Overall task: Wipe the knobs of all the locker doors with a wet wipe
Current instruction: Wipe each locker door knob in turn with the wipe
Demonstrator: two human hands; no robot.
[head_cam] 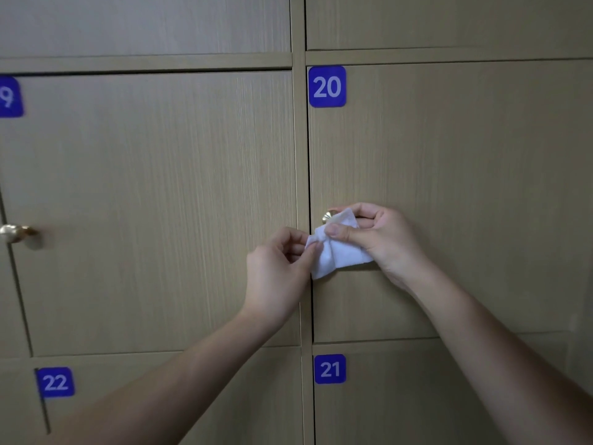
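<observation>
Head view: the left hand [279, 268] pinches the wet wipe's [337, 248] lower-left end. The right hand [375, 236] grips its upper end against door 20's [449, 187] brass knob [329, 216]; the wipe slants diagonally.

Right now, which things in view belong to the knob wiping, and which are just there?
In the job:
wet wipe, pinched by both hands, left and right
knob of locker 20
knob at far left

Just there:
number plates 20, 21, 22
</observation>
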